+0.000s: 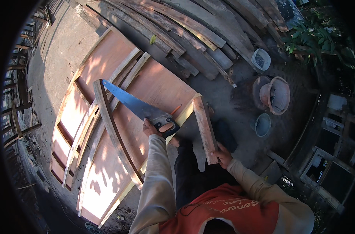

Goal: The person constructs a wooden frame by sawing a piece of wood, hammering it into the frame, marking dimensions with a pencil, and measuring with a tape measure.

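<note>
A hand saw point(136, 104) with a blue blade and a black handle is over a plywood panel framed with wood strips point(156, 84). My left hand point(152, 128) is closed on the saw where the blade meets the handle, and the blade points to the far left. My right hand point(223, 156) grips the near end of a short wooden plank point(204, 128). The plank's far end meets the panel's right corner. A long wooden strip point(114, 130) lies across the panel, left of my left hand. By the saw handle is a thin orange stick point(176, 109), perhaps a pencil.
Several long boards point(185, 35) lie stacked on the ground at the far side. To the right stand a white container point(261, 59), a pinkish tub point(279, 95) and a pale bucket point(263, 124). Wooden frames point(329, 144) lie at the right edge, below leafy plants point(314, 39).
</note>
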### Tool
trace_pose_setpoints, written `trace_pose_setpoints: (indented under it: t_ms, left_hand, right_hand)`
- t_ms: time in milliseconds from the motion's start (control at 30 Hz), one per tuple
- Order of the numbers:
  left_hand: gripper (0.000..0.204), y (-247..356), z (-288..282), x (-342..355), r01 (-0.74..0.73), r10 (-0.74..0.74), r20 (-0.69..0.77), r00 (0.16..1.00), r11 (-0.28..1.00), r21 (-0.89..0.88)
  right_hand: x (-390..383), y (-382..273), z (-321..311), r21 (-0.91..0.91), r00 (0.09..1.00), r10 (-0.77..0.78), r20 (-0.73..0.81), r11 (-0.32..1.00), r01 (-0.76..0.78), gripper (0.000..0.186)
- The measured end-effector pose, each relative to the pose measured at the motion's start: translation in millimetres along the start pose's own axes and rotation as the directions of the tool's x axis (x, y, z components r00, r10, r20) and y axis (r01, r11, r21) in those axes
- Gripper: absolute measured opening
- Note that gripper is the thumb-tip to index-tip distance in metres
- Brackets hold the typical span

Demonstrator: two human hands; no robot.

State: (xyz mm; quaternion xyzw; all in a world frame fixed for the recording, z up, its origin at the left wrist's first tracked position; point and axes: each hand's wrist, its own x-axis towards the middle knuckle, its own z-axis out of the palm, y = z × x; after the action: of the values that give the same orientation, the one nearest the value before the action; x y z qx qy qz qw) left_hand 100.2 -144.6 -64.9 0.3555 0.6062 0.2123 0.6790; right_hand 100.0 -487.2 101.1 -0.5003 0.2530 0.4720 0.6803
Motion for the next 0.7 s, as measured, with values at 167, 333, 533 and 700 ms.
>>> trace_pose_setpoints:
  t_ms: [167, 333, 533, 700]
  left_hand:
    - [0.051, 8, -82, 11, -0.022, 0.020, 0.011, 1.000, 0.958, 0.287]
    - [0.058, 32, -48, -3, -0.111, 0.179, -0.142, 0.973, 0.913, 0.393]
    - [0.060, 45, 108, -247, 0.341, -0.211, 0.831, 0.515, 0.939, 0.027]
    - [0.054, 42, 195, -303, 0.240, -0.262, 0.697, 0.668, 0.962, 0.132]
  right_hand:
    - [20, -10, -22, -0.073, 1.000, 0.013, 0.011, 0.997, -0.012, 0.087]
    - [15, -46, -28, -0.074, 0.993, -0.019, 0.117, 0.997, 0.028, 0.094]
    - [-46, -121, -18, 0.018, 0.976, 0.067, 0.206, 0.997, -0.072, 0.093]
    - [-38, -190, -88, -0.493, 0.879, -0.389, 0.277, 0.727, 0.478, 0.059]
